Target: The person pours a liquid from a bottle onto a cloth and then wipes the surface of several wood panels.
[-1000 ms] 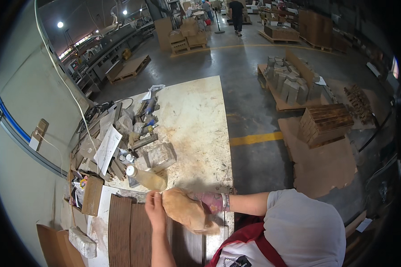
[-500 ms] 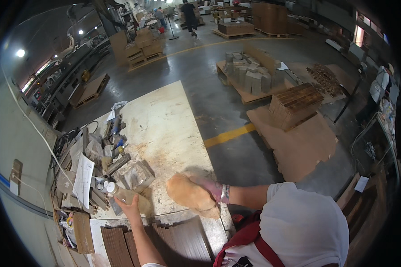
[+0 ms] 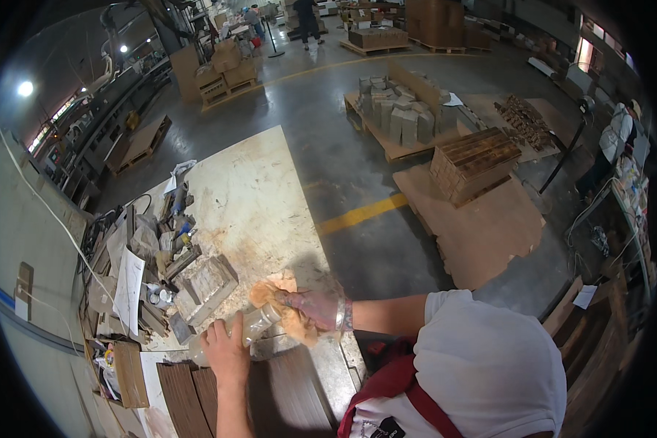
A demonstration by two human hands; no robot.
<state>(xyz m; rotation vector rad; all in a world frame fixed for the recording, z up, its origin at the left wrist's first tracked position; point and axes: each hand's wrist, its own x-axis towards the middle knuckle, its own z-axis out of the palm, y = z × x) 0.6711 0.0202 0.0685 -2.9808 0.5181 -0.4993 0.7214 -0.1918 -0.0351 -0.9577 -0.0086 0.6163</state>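
Nearest, dark brown, finely grooved boards point(image 3: 296, 387) lie side by side. Over their far ends, the bare left hand point(image 3: 226, 352) wraps its fingers around a clear, pale-yellowish cylindrical bottle point(image 3: 258, 323), tilted with its top toward the right. The bottle looks light, smooth and fairly stiff, perhaps slippery if wet; its broad body seems the surest hold. At its top, the right hand point(image 3: 320, 306), in a pinkish patterned glove, bunches a soft orange-tan cloth point(image 3: 299, 323) between its fingers; whether those fingers also touch the bottle I cannot tell. The cloth looks limp and light, easily gathered anywhere. Beyond spreads a stained, cream-white tabletop point(image 3: 248, 190), with a dusty grey rectangular block point(image 3: 210, 283) on its left. Farther off, a flat brown cardboard sheet point(image 3: 482, 241) lies under a stack of brown wooden strips point(image 3: 474, 162).
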